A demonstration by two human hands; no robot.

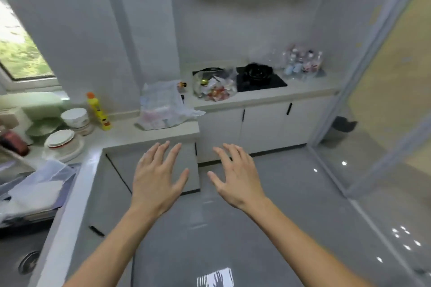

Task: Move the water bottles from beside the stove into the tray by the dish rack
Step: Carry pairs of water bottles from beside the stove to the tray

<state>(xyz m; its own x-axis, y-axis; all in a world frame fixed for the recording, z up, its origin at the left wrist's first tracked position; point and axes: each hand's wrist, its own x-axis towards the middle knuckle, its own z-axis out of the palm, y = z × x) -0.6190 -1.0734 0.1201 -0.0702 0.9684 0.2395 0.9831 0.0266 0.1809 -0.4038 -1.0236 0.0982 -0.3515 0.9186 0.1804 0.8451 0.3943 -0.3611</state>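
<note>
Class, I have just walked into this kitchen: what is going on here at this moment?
A person stands in a kitchen with both hands held out over the floor, fingers spread, holding nothing: the left hand and the right hand. The water bottles are grouped on the counter to the right of the black stove, far from the hands. Bowls and plates sit on the near left counter by a yellow bottle. No bottle has been picked up yet.

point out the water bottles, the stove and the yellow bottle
water bottles (pixel 303 63), head view, middle of the cluster right of the stove
stove (pixel 260 79), head view, black top beside the burner
yellow bottle (pixel 99 112), head view, middle of its body
</note>
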